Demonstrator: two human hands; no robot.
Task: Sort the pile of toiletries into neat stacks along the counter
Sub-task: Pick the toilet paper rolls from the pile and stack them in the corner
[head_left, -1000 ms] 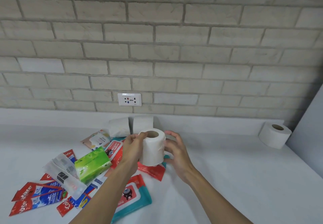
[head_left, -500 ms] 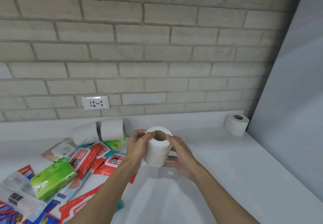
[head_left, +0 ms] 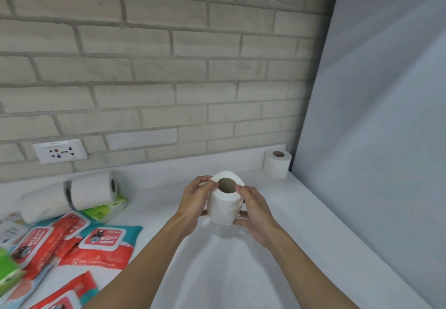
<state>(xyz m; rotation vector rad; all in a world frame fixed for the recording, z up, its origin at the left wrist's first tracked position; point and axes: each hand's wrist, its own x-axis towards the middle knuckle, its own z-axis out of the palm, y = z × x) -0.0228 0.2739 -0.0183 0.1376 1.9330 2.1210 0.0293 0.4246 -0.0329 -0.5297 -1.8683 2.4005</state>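
Toilet roll (head_left: 225, 202) carried right, nearer corner roll (head_left: 277, 165).

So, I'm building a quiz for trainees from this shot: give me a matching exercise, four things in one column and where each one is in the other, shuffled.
Things:
1. nearest toilet roll
2. far toilet roll
3. wipes pack
4. wall socket

Places:
A. on the brick wall
B. flat on the counter, left side
C. between left hand and right hand
D. upright beside the grey panel

Pairs: 1-C, 2-D, 3-B, 4-A.
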